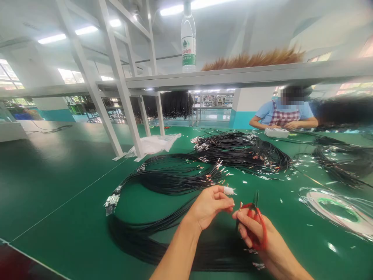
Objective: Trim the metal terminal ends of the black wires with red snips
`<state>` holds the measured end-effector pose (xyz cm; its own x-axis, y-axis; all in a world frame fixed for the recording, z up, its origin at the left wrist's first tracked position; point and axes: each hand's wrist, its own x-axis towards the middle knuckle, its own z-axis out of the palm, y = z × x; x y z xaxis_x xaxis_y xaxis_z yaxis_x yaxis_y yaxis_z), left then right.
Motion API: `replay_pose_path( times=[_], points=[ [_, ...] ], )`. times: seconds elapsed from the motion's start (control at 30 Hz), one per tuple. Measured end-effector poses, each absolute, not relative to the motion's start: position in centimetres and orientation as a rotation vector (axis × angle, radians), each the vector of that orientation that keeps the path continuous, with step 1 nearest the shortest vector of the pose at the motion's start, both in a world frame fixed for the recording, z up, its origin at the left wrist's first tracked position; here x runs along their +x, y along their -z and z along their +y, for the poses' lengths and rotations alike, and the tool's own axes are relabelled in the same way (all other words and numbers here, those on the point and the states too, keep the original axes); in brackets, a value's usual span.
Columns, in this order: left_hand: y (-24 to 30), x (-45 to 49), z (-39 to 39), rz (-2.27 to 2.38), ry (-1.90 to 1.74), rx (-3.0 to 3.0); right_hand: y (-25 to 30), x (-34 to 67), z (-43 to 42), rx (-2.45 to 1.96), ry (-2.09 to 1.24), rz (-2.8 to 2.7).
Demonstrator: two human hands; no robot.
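Observation:
My left hand (211, 205) is curled in a pinch above the green table, white tape wrapped round one fingertip. Whatever its fingers hold is too small to make out. Close beside it, my right hand (251, 223) grips red-handled scissors (264, 233), the dark blades pointing up and away from me. A short cable end with a reddish tip shows at the right thumb and forefinger. Below both hands lies a curved bundle of thin black cables (136, 239), partly hidden by my arms. Behind them, another black cable bundle (163, 181) has stripped, coloured wire ends.
A larger black cable heap (239, 149) lies further back. At the right is a pale coil of strip (335, 210). White shelf posts (121, 77) and a plastic bag (157, 143) stand left. A bottle (188, 42) is on the shelf. Across the table sits a person (284, 112).

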<state>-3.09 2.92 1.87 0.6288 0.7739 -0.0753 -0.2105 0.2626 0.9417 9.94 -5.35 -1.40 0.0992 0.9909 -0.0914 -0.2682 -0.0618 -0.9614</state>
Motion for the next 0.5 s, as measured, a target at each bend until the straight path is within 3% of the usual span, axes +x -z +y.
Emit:
replay_pose_path(
  times=[0.17, 0.5],
  points=[
    [-0.5, -2.2, 3.0, 0.858, -0.901, 1.369, 1.9, 9.9, -5.0, -1.267, -1.251, -0.98],
    [-1.5, -3.1, 2.7, 0.501, -0.613, 1.138, 1.6, 10.2, -4.9, -1.324, -1.201, -1.1]
  ],
)
